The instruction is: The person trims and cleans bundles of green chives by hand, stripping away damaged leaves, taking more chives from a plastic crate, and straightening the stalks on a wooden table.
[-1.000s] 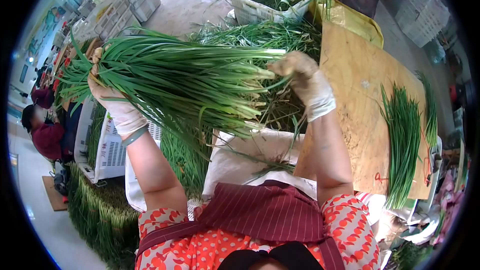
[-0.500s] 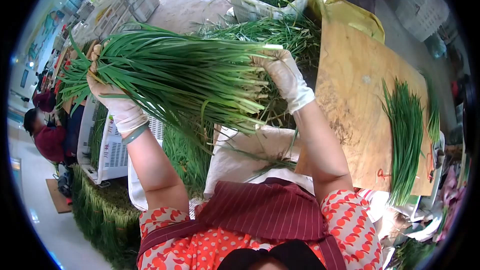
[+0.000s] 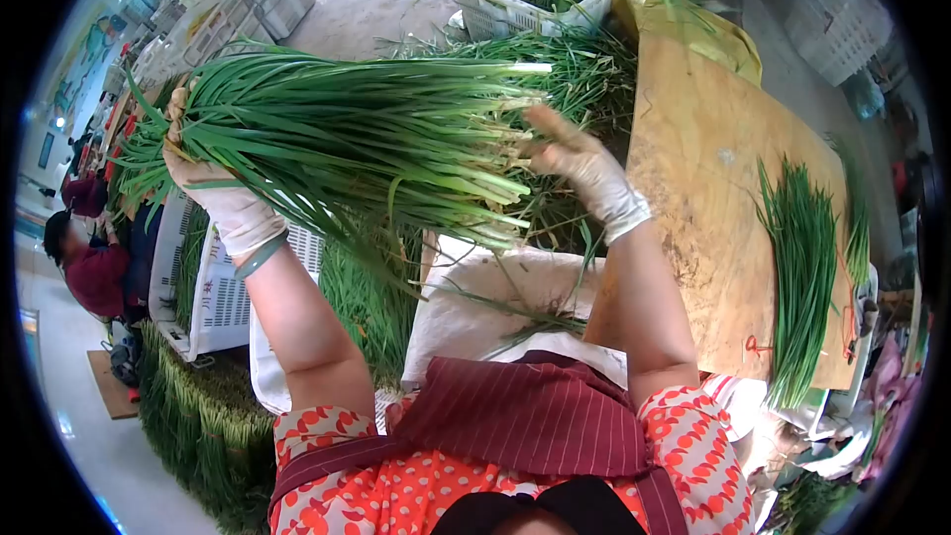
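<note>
My left hand, in a pale glove, is wrapped around the leafy end of a large bunch of garlic chives. The bunch lies sideways in the air, leaf tips to the left and pale stem ends to the right. One white stem sticks out past the others at the upper right. Beside the stem ends is my right hand, also gloved, its fingers apart and slightly blurred, holding nothing. Under the bunch, a white sheet covers my lap area with a few loose blades on it.
On my right, a wooden board carries a smaller chive bunch and red ties. Loose chives heap up ahead, before a white crate. Another crate and standing bundles are left. A person sits far left.
My right hand has come off the stem ends, moving slightly right and down with its fingers spreading. The bunch in my left hand has shifted a little left.
</note>
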The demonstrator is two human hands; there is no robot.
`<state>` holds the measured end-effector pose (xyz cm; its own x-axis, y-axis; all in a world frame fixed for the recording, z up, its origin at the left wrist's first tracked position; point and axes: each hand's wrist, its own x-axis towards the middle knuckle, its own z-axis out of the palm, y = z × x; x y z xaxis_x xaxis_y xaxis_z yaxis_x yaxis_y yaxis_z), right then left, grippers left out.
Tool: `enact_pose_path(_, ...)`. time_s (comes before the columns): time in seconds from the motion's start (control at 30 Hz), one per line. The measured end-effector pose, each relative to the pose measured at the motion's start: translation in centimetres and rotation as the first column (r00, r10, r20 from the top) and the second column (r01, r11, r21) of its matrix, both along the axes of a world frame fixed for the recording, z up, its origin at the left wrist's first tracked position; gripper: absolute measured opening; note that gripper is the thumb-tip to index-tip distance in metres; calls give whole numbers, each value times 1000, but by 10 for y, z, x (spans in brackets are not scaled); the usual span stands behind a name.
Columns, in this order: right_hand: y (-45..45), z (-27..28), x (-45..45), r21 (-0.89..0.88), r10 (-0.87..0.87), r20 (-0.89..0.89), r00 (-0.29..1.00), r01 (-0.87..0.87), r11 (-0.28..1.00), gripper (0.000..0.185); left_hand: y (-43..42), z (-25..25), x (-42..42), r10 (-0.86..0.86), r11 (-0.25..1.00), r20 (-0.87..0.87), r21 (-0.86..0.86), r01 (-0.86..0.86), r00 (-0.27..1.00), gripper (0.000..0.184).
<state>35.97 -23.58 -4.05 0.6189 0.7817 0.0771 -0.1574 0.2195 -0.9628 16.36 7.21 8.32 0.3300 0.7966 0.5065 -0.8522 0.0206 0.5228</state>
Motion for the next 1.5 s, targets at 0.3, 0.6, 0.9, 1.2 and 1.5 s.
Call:
enact_pose_path(0.3, 31, 22, -28, 59, 107, -138, 985, -99, 993, 35, 1, -4, -2, 96, 995, -91, 34, -93, 991, 35)
enact_pose_path(0.6, 45, 15, -36, 229, 41, -153, 987, -5, 974, 36, 1, -6, 4, 70, 996, -60, 64, -66, 996, 35)
enact_pose_path(0.9, 23, 35, -44, 329, 66, -455, 888, 99, 939, 24, 14, -14, 4, -15, 999, -68, 37, 18, 998, 35)
enact_pose_path(1.2, -37, -20, 43, 236, -395, -609, 687, 633, 737, 25, -6, -11, 3, 350, 934, -241, 167, -317, 905, 31)
enact_pose_path(1.5, 15, 51, -24, -226, -56, 183, 982, 97, 969, 48, 6, -16, 11, 227, 974, -162, 41, -223, 960, 32)
